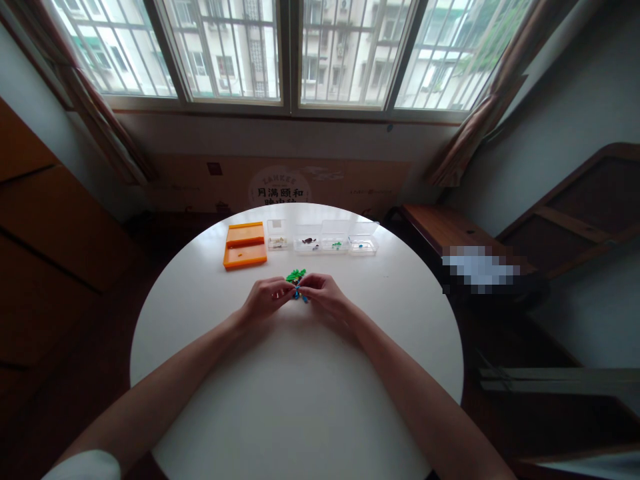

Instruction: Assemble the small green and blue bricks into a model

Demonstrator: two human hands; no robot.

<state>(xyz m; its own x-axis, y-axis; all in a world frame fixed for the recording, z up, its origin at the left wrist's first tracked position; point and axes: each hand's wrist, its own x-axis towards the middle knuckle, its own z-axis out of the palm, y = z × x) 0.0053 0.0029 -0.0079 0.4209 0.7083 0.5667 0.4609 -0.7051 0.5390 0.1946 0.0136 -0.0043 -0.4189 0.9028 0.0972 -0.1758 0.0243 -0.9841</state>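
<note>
My left hand (270,297) and my right hand (325,293) meet over the middle of the table, fingers pinched together. Between their fingertips is a small blue piece (297,293), which looks like part of a toy-brick build. Bright green pieces (296,275) show just beyond the fingertips, with some dark and yellow bits by them. Whether the green and blue parts are joined is too small to tell. Fingers hide part of the blue piece.
On the round white table (300,400), an orange two-part tray (245,255) stands back left. To its right are clear lidded boxes: one with pale bits (277,244), others with dark, green and blue pieces (361,247). A wooden bench (445,227) stands beyond the table's right edge.
</note>
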